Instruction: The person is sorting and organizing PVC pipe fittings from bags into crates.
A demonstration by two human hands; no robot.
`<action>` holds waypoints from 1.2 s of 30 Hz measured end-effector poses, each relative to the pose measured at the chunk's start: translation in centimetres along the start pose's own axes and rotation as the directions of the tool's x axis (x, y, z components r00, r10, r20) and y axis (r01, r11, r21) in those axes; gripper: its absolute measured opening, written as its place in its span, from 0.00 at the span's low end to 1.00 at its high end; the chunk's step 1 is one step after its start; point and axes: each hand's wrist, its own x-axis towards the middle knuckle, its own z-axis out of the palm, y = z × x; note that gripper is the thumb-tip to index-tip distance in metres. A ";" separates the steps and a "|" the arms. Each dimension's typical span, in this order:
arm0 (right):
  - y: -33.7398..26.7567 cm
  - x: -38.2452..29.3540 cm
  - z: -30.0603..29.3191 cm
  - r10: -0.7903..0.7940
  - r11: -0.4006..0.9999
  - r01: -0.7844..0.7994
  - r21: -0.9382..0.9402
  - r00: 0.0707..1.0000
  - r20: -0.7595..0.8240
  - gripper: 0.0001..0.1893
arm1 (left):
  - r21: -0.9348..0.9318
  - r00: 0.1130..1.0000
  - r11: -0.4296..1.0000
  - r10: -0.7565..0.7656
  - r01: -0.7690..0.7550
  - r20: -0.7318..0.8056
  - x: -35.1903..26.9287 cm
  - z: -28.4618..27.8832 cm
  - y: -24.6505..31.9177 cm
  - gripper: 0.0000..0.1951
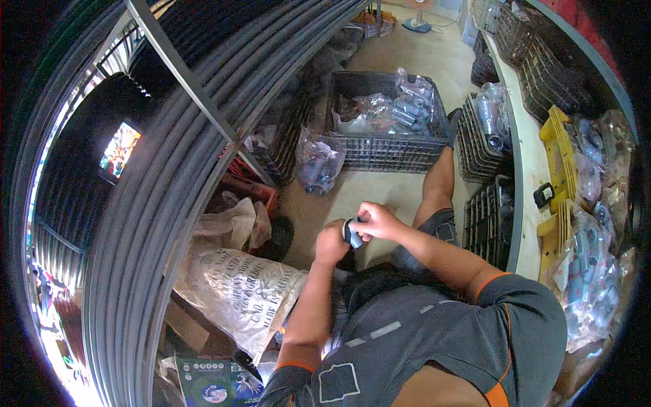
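Both hands meet in front of my body, around a small grey pipe fitting (356, 239) with a black ring or band at its upper end. My left hand (332, 242) is closed on the fitting's left side. From the right, my right hand (377, 221) pinches the black-banded end between bent fingers. The fitting's exact shape is partly hidden by the fingers. Beyond the hands, a clear plastic bag of grey fittings (319, 162) stands on the floor, against a black plastic crate (391, 152) that holds more bagged grey fittings (412, 112).
Long dark pipes (168, 168) lie on a metal rack at the left. A printed woven sack (244, 290) rests beside my left arm. Crates (480, 137) line the right side below a shelf (529, 203) with yellow bins (557, 152) and bagged fittings (585, 274). A fan (418, 23) stands far ahead.
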 end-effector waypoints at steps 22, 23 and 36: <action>-7.9 8.6 2.5 -0.242 0.656 0.493 -0.571 0.854 0.460 0.17 | -0.397 0.953 0.910 -0.217 0.120 -0.211 1.1 -1.8 -3.4 0.13; -7.3 8.8 2.8 -0.232 0.672 0.458 -0.582 0.877 0.421 0.18 | -0.228 0.936 0.974 -0.089 0.009 -0.341 1.0 -1.8 -3.3 0.12; -3.7 10.6 0.5 -0.113 0.901 0.101 0.422 0.994 0.003 0.16 | -0.968 0.702 0.232 -0.674 -0.091 -0.228 2.1 -4.0 -4.2 0.17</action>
